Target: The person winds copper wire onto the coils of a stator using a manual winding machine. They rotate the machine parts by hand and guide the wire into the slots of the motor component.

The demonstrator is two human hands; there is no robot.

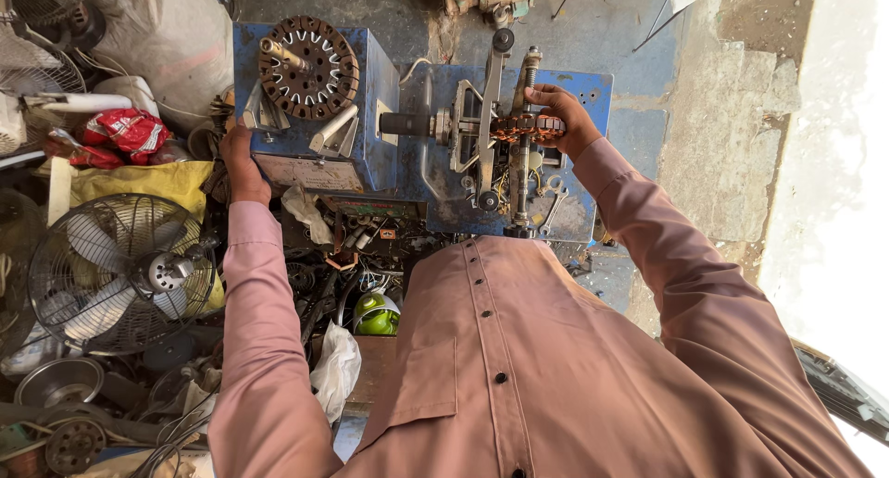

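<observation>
A blue coil-winding machine point(380, 80) stands in front of me, with a round slotted stator core point(308, 67) lying on top of its box. My right hand point(561, 115) grips the copper-wound former point(526, 126) on the machine's spindle frame point(488, 117). My left hand point(241, 163) rests against the left side of the blue box, fingers curled on its edge; what it holds there is hidden. Both arms wear pinkish-brown sleeves.
A caged table fan point(120, 272) lies at the left. Red packets point(125, 131), a yellow sack point(148, 182) and white sacks point(167, 33) pile behind it. Loose wires, parts and a green object point(378, 315) lie below the machine. A concrete wall point(732, 117) rises at the right.
</observation>
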